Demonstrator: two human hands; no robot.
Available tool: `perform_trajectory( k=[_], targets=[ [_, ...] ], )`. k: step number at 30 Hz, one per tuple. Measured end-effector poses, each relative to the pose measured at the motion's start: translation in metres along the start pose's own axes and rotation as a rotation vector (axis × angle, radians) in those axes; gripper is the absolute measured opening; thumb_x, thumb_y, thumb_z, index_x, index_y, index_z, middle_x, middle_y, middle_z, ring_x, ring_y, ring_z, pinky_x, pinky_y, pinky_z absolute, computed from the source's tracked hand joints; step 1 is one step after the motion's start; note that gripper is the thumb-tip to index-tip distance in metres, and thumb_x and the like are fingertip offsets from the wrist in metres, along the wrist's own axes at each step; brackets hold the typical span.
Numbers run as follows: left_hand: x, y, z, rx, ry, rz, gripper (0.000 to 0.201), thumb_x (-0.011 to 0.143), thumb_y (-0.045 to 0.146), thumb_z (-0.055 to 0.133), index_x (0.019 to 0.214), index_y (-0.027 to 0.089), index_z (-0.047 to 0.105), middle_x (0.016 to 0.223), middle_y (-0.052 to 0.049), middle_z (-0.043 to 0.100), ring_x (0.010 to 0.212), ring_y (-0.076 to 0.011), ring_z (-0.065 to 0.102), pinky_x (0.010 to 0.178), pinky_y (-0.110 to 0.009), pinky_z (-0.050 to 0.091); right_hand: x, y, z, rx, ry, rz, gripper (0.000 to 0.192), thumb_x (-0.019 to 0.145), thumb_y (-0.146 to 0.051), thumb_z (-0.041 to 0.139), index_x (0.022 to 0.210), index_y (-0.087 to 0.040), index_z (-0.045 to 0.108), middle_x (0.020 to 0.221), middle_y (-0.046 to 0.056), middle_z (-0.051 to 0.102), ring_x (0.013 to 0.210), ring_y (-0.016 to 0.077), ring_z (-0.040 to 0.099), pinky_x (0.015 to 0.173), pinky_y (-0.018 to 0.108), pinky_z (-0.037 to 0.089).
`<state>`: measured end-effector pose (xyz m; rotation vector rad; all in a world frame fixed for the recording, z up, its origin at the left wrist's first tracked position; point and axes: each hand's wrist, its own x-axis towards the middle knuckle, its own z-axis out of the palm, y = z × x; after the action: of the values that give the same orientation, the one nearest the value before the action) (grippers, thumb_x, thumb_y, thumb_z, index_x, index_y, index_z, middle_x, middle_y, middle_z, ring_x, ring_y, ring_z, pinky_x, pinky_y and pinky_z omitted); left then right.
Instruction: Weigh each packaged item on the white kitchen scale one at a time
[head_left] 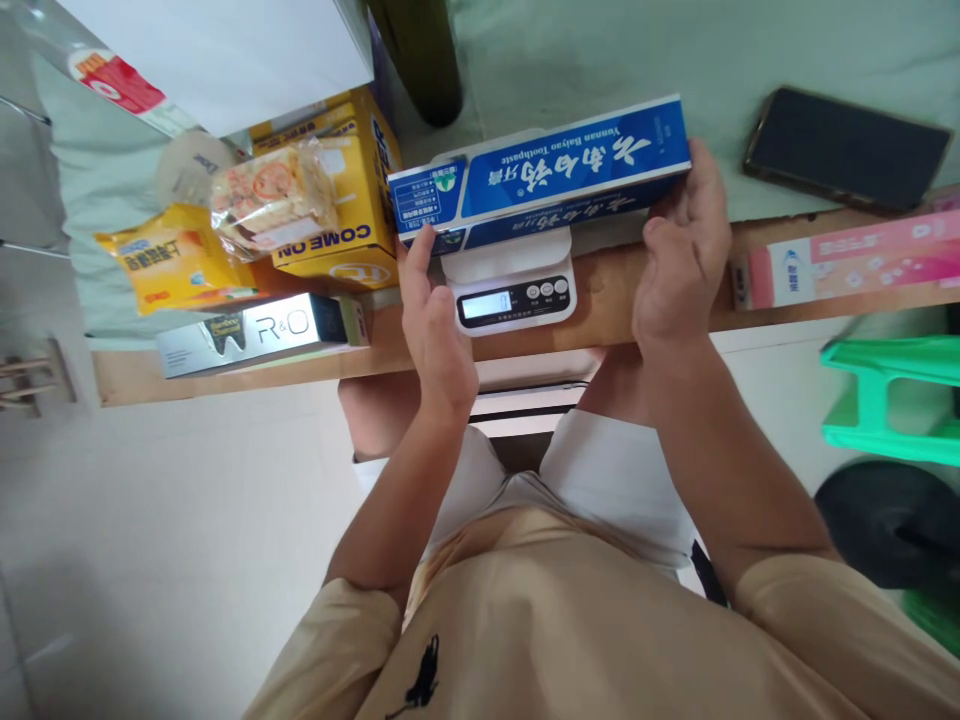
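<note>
Shirt: tan, bearing a small black motif; it fills the lower foreground, below white shorts.
Toothpaste box: long and blue, printed "Yunnan Baiyao Toothpaste" (lettering inverted to the viewer), spanning both hands over the scale; whether its underside touches the weighing platform cannot be told, the box itself hiding the contact.
Left hand: grasping the left end of the box, one finger against its near long edge.
Right hand: grasping the opposite end, fingers curled round the corner, thumb on the near side.
Display: lit, beside three buttons; its figures appear too small to read with confidence.
Left cluster: yellow carton marked "COME ON", a clear-wrapped snack lying on it; orange-yellow packet just beside; silver "R&O" box along the wooden table edge.
Right side: dark phone lying on green cloth; pink box nearer the person.
Floor: bright green stool, at far right.
</note>
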<state>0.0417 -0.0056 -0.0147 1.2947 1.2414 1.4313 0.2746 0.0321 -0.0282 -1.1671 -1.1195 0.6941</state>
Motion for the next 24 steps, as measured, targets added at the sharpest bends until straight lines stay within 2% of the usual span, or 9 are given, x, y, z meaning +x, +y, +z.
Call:
perform_trajectory(
  k=[4, 8, 13, 15, 16, 17, 19, 21, 24],
  targets=[
    [-0.019, 0.01, -0.001, -0.01, 0.058, -0.063, 0.058, 0.09, 0.075, 0.057, 0.139, 0.044, 0.059, 0.159, 0.007, 0.05, 0.166, -0.0256, 0.024, 0.141, -0.049, 0.019, -0.004, -0.006, -0.002, -0.009, -0.069, -0.014, 0.062, 0.083, -0.051, 0.053, 0.141, -0.027, 0.052, 0.148, 0.006, 0.057, 0.15, 0.0233, 0.047, 0.135, 0.046, 0.035],
    [-0.03, 0.013, -0.013, -0.021, 0.06, -0.103, 0.059, 0.087, 0.072, 0.063, 0.138, 0.041, 0.06, 0.159, 0.003, 0.051, 0.163, -0.024, 0.031, 0.138, -0.043, 0.027, -0.01, -0.015, -0.001, 0.089, -0.112, -0.04, 0.051, 0.084, -0.042, 0.056, 0.134, -0.029, 0.058, 0.143, 0.004, 0.061, 0.147, 0.0239, 0.051, 0.133, 0.046, 0.036],
    [-0.027, 0.013, -0.024, -0.032, 0.111, -0.141, 0.045, 0.089, 0.06, 0.064, 0.126, 0.034, 0.066, 0.151, 0.0, 0.058, 0.151, -0.021, 0.047, 0.131, -0.038, 0.038, -0.012, -0.022, 0.003, 0.032, -0.11, 0.027, 0.051, 0.082, -0.044, 0.055, 0.131, -0.029, 0.056, 0.143, 0.005, 0.061, 0.149, 0.0236, 0.049, 0.132, 0.045, 0.038],
    [-0.023, 0.013, -0.026, -0.022, 0.137, -0.097, 0.039, 0.09, 0.057, 0.064, 0.115, 0.028, 0.069, 0.134, -0.003, 0.067, 0.134, -0.0194, 0.06, 0.118, -0.035, 0.049, -0.013, -0.02, 0.003, 0.055, -0.118, 0.022, 0.05, 0.081, -0.044, 0.056, 0.128, -0.029, 0.055, 0.141, 0.006, 0.062, 0.149, 0.024, 0.048, 0.131, 0.046, 0.038],
    [-0.021, 0.013, -0.028, -0.008, 0.149, -0.072, 0.035, 0.09, 0.057, 0.064, 0.103, 0.025, 0.07, 0.116, -0.004, 0.072, 0.115, -0.0174, 0.066, 0.104, -0.032, 0.055, -0.014, -0.019, 0.003, 0.062, -0.111, 0.022, 0.049, 0.08, -0.043, 0.056, 0.127, -0.029, 0.054, 0.14, 0.007, 0.061, 0.149, 0.0242, 0.049, 0.13, 0.047, 0.039],
    [-0.019, 0.012, -0.029, 0.008, 0.156, -0.049, 0.035, 0.089, 0.057, 0.065, 0.086, 0.022, 0.068, 0.093, -0.003, 0.07, 0.092, -0.0145, 0.066, 0.085, -0.028, 0.055, -0.015, -0.016, 0.003, 0.057, -0.078, 0.025, 0.048, 0.079, -0.043, 0.057, 0.125, -0.029, 0.054, 0.138, 0.007, 0.062, 0.146, 0.0246, 0.051, 0.127, 0.047, 0.042],
    [-0.016, 0.01, -0.033, 0.049, 0.168, -0.027, 0.052, 0.089, 0.056, 0.066, 0.058, 0.019, 0.047, 0.058, 0.001, 0.046, 0.057, -0.0093, 0.043, 0.056, -0.026, 0.036, -0.019, -0.011, 0.002, 0.024, 0.047, 0.027, 0.042, 0.077, -0.043, 0.058, 0.116, -0.029, 0.053, 0.129, 0.009, 0.063, 0.131, 0.0248, 0.06, 0.115, 0.048, 0.051],
    [-0.015, 0.008, -0.035, 0.103, 0.174, -0.033, 0.064, 0.089, 0.053, 0.068, 0.052, 0.018, 0.029, 0.052, 0.003, 0.026, 0.05, -0.0076, 0.024, 0.051, -0.03, 0.018, -0.023, -0.003, 0.001, -0.01, 0.204, 0.015, 0.031, 0.077, -0.043, 0.058, 0.102, -0.027, 0.048, 0.112, 0.009, 0.06, 0.105, 0.0225, 0.063, 0.097, 0.045, 0.056],
    [-0.016, 0.008, -0.034, 0.158, 0.151, -0.052, 0.063, 0.089, 0.043, 0.069, 0.052, 0.017, 0.025, 0.052, 0.003, 0.022, 0.051, -0.0071, 0.02, 0.054, -0.032, 0.013, -0.026, 0.008, 0.0, -0.043, 0.317, 0.013, 0.032, 0.079, -0.051, 0.056, 0.089, -0.026, 0.038, 0.093, 0.006, 0.051, 0.08, 0.0194, 0.053, 0.078, 0.041, 0.053]
  ],
)
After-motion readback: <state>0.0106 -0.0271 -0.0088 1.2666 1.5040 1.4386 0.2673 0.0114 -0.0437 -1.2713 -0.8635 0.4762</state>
